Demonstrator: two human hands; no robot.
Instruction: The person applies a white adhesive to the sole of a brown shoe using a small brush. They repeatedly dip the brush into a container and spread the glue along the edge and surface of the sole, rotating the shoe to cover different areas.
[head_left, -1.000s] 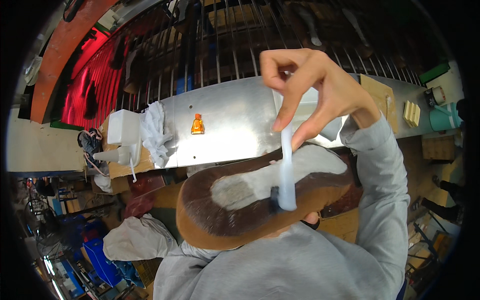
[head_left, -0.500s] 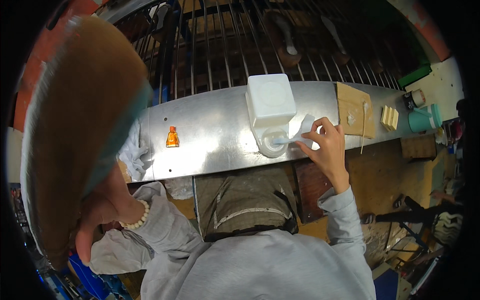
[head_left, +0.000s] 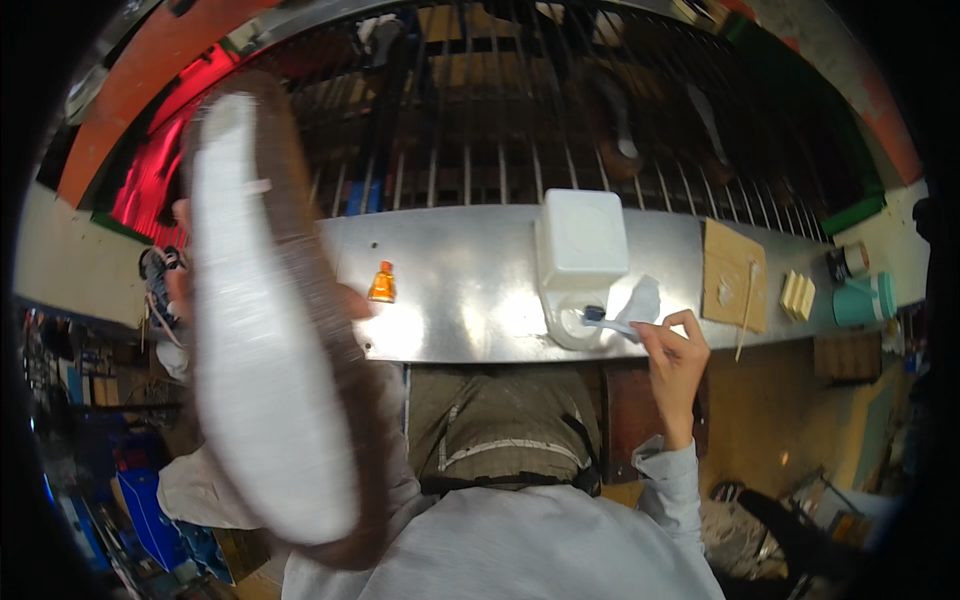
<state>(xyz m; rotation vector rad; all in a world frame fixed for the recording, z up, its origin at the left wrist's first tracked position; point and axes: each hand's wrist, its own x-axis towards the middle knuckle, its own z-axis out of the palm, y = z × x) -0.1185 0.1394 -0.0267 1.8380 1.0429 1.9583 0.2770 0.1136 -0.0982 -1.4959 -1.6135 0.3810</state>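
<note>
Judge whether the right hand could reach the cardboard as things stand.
Likely yes: the cardboard lies forward and right of the right hand, with nothing apparent between, though that hand holds a brush.

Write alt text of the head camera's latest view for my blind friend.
A person's left hand holds up a brown shoe with a white-centred underside, while the right hand holds a pale-handled, dark-bristled brush at the front of a boxy white plastic container on a shiny metal bench.

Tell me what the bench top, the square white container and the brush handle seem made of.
Bench top: metal, likely steel, smooth with bright glare. White container: probably plastic, satin, with rounded moulded edges. Brush handle: bluish-white, perhaps plastic; finish too small to judge.
</note>
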